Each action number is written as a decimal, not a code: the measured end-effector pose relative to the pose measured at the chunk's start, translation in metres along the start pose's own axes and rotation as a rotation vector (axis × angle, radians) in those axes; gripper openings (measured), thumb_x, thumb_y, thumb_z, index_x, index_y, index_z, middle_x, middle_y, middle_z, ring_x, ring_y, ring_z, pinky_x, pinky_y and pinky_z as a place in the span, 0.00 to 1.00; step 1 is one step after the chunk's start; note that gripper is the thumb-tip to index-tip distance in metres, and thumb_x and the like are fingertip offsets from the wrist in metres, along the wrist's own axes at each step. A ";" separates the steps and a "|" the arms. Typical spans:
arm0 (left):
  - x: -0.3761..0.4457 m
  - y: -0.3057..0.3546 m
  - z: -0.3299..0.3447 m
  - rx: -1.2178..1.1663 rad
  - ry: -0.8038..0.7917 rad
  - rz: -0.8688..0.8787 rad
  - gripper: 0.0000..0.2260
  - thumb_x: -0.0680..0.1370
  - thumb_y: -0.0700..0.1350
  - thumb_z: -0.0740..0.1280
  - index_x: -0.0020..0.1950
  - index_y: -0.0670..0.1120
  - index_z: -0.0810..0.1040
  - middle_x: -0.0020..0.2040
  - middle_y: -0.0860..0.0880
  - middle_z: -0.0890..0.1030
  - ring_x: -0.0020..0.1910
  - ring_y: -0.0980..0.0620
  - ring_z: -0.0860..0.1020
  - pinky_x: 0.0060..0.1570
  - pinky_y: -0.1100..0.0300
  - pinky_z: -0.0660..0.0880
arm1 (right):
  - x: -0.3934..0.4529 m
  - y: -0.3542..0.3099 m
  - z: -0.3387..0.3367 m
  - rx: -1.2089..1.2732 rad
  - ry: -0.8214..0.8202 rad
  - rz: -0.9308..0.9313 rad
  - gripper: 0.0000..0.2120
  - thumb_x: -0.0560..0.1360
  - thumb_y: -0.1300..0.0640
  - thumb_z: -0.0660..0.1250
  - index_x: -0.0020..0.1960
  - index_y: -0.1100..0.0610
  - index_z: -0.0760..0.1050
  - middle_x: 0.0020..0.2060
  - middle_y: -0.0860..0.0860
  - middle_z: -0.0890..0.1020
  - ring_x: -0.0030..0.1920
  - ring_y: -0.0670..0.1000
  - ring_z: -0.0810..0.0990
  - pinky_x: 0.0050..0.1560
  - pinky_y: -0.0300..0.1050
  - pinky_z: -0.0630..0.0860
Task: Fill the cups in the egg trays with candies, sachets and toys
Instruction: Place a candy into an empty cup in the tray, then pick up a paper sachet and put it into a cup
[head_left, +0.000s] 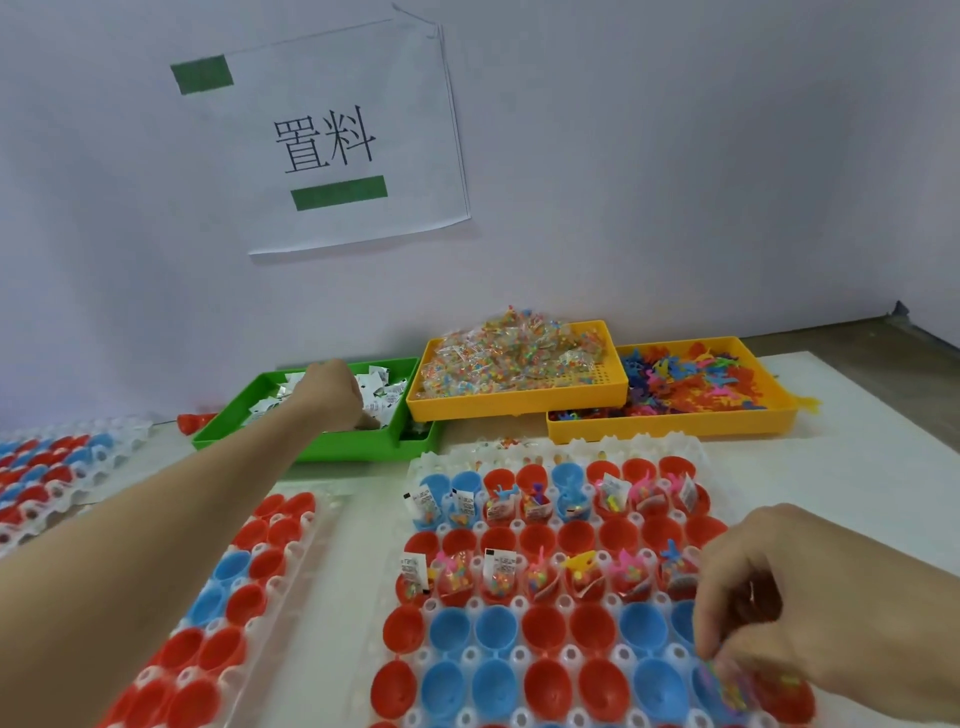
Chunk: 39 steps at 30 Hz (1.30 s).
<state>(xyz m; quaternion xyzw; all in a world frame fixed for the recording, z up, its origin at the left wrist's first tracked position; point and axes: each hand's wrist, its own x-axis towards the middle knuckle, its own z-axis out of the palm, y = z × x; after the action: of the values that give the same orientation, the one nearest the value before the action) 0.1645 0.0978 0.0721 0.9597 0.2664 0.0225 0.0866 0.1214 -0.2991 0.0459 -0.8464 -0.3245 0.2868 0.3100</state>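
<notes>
Head view shows the left hand (332, 387) curled among sachets (382, 400) in the far green tray (311, 447) — the right hand (769, 603) pinches a candy packet (724, 686) directly over a near blue cup (714, 691).

The left hand (332, 387) hides its own fingertips inside the green tray (228, 415). Under the right hand (769, 597), a blurred candy bag (724, 686) covers a cup. The picture's bottom edge crops the nearest cups (545, 691).

Egg trays: three, (561, 597), (218, 597), (52, 467)
Supply bins: three, one green (311, 447), two yellow (519, 402), (675, 423)
Hands: two, left (332, 389), right (763, 587)
Wall signs: one (337, 140)
</notes>
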 end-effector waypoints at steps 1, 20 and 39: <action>0.002 0.001 0.000 -0.013 -0.008 -0.013 0.08 0.77 0.40 0.72 0.46 0.34 0.82 0.42 0.40 0.81 0.40 0.44 0.74 0.39 0.55 0.72 | -0.006 0.000 0.000 -0.007 0.077 0.026 0.10 0.66 0.54 0.80 0.33 0.41 0.84 0.36 0.45 0.85 0.38 0.44 0.82 0.36 0.32 0.75; 0.006 -0.015 0.004 -0.114 0.076 -0.021 0.10 0.70 0.33 0.76 0.50 0.40 0.84 0.51 0.37 0.82 0.41 0.43 0.78 0.45 0.58 0.72 | -0.018 -0.006 -0.002 0.022 0.167 -0.092 0.08 0.70 0.54 0.79 0.36 0.42 0.85 0.35 0.40 0.84 0.38 0.41 0.82 0.35 0.28 0.72; -0.123 0.047 0.012 -1.309 0.216 0.129 0.11 0.76 0.32 0.70 0.51 0.48 0.82 0.45 0.44 0.83 0.38 0.50 0.82 0.43 0.56 0.79 | -0.002 -0.010 0.011 0.045 0.630 -0.258 0.05 0.73 0.51 0.72 0.41 0.40 0.84 0.39 0.38 0.84 0.43 0.45 0.81 0.41 0.37 0.77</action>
<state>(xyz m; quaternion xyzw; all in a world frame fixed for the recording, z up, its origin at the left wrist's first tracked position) 0.0844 -0.0070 0.0691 0.7154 0.1468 0.2808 0.6228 0.1094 -0.2909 0.0465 -0.8384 -0.3106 -0.0233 0.4473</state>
